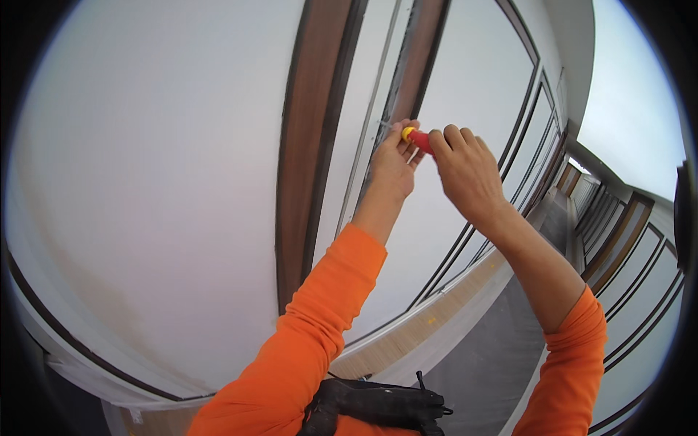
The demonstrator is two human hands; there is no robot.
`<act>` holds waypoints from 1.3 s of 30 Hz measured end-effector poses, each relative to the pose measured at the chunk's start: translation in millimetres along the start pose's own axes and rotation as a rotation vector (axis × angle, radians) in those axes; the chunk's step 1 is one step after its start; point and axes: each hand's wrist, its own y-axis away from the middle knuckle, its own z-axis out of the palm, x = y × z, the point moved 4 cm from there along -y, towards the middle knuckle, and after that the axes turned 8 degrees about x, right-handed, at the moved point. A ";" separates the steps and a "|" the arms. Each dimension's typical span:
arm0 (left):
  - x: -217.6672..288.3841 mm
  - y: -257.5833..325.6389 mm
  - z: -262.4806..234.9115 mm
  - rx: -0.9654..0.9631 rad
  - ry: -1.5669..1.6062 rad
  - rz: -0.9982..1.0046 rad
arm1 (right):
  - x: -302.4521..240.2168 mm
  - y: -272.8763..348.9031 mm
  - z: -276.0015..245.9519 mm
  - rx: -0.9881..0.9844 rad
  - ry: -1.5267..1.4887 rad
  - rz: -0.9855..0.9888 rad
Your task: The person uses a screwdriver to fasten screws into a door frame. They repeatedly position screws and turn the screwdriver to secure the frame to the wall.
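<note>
A screwdriver with a red and yellow handle (422, 140) points at the edge of a door or panel frame. My right hand (469, 171) is closed round the back end of the handle. At the yellow front end, my left hand (395, 163) steadies the tool between thumb and fingers. The thin shaft runs left toward a narrow slot in the frame upright (398, 73); its tip is too small to make out. Both hands are raised in front of me, close together.
A large white panel (160, 182) fills the left, bordered by a brown wooden upright (309, 145). To the right a corridor with a grey covered floor (487, 356) runs away past more framed panels. A black bag or strap pack (382, 403) hangs at my waist.
</note>
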 end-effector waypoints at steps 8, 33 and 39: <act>-4.2 -4.6 -2.0 -0.008 0.013 0.037 | 34.3 14.8 19.4 -0.604 -0.712 0.893; -5.6 -3.1 1.1 -0.008 0.071 0.032 | 28.8 11.5 8.8 -0.697 -0.916 1.001; -0.3 -9.1 2.3 -0.027 0.102 0.028 | 22.0 1.4 -3.8 -0.398 -0.610 0.783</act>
